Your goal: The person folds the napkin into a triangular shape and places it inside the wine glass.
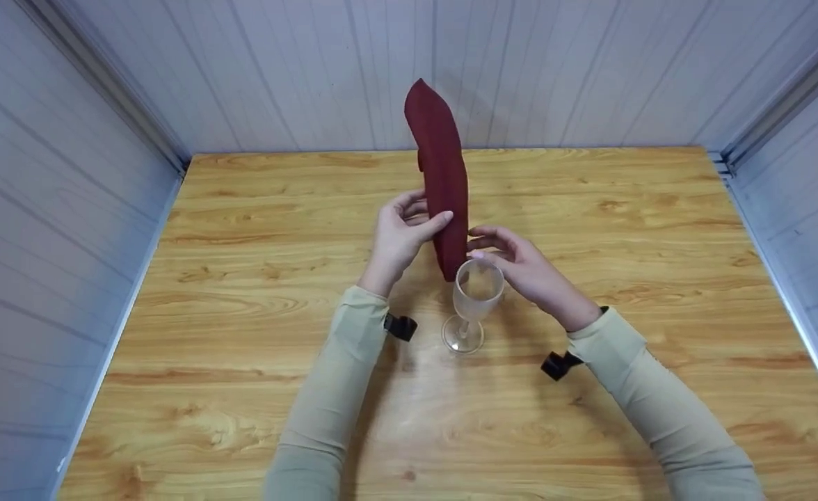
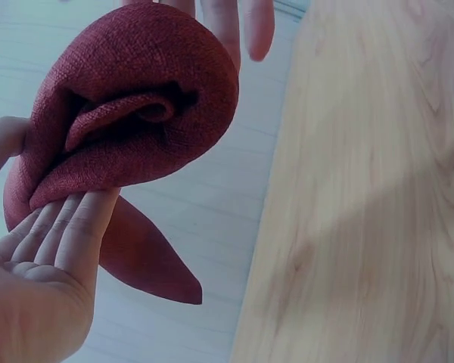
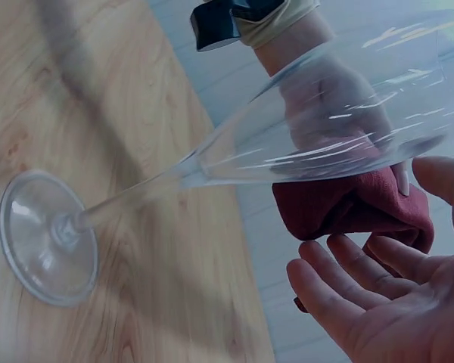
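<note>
A dark red cloth napkin (image 1: 444, 167), rolled at its lower end and rising to a pointed tip, is held up off the table by my left hand (image 1: 398, 236). The left thumb lies across its front and the fingers go behind it. In the left wrist view the napkin's coiled end (image 2: 136, 106) faces the camera. My right hand (image 1: 520, 268) is beside the napkin's lower part, fingers loosely bent; whether they touch the cloth I cannot tell. Just in front of both hands a clear champagne flute (image 1: 477, 304) stands upright, its rim close to the right thumb.
The wood-grain table (image 1: 242, 376) spreads out under both arms. Pale panelled walls (image 1: 298, 76) close it in at the back and on both sides. Black wrist cameras (image 1: 401, 327) hang near the cuffs of the light sleeves (image 1: 666, 403).
</note>
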The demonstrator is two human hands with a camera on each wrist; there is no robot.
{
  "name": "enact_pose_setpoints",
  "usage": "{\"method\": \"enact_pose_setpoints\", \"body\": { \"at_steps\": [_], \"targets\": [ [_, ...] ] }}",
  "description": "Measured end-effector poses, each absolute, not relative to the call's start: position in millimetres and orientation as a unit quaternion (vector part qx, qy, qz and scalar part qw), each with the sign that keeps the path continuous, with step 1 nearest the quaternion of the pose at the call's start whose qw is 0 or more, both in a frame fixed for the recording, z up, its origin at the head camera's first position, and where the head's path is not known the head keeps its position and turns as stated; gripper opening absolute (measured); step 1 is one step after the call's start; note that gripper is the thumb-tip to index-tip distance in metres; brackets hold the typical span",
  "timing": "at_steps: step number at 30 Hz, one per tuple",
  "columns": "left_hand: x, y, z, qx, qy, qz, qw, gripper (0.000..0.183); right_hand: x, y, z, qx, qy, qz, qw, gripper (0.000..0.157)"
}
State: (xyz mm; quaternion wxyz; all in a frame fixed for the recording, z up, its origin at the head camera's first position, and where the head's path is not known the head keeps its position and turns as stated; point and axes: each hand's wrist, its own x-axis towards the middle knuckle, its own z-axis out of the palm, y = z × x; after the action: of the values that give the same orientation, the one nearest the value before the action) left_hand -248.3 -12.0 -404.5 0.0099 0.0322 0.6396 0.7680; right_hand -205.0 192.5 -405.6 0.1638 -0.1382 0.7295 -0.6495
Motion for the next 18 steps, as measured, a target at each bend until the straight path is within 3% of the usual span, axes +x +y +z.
{"method": "enact_pose_setpoints", "body": {
  "at_steps": [18],
  "targets": [
    [-252,-10,-389,0.065,0.609,0.790,0.030,0.047,-221,191,-394,-0.110,0.696,-0.679,0.206,0.050]
  ]
}}
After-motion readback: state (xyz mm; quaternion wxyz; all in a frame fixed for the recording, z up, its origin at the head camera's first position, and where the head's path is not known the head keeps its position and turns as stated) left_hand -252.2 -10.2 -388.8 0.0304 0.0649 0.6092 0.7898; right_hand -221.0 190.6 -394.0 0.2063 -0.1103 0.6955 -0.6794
